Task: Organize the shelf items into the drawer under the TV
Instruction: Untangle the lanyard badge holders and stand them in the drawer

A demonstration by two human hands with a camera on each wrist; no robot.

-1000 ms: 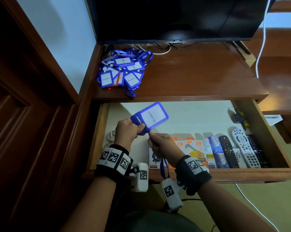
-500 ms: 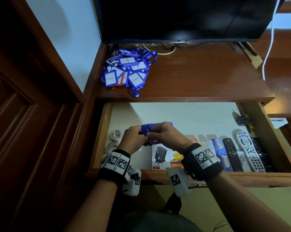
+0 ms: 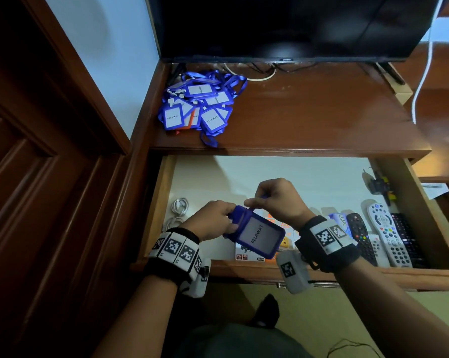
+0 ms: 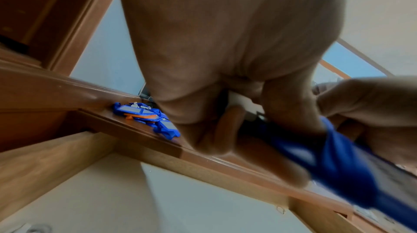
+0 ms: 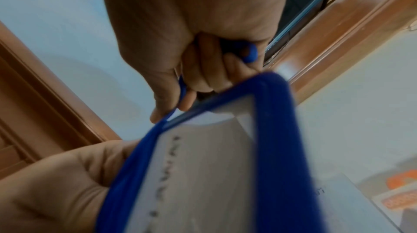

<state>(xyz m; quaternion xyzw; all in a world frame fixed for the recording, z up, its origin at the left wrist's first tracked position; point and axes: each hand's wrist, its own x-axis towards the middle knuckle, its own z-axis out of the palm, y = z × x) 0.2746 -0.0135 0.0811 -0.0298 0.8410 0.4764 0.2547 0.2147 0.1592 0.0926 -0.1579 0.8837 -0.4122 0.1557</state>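
A blue badge holder (image 3: 257,235) with a white card reading PELAWAT hangs over the open drawer (image 3: 156,202), held by both hands. My left hand (image 3: 213,219) grips its left top corner; the holder (image 4: 343,162) shows blurred in the left wrist view. My right hand (image 3: 275,200) pinches the blue lanyard (image 5: 249,53) at the holder's top edge (image 5: 225,147). A pile of several more blue badge holders (image 3: 200,104) lies on the shelf (image 3: 308,120) under the TV (image 3: 282,24).
In the drawer lie white coiled cables (image 3: 178,206) at the left, small boxes (image 3: 246,253) along the front, and several remote controls (image 3: 383,233) at the right. A white cable (image 3: 425,73) hangs at the right. A dark wooden door (image 3: 37,177) stands to the left.
The badge holder was held up face-on, then bunched between both hands; now it is tilted down toward the drawer front. The right hand moved from below it to its top.
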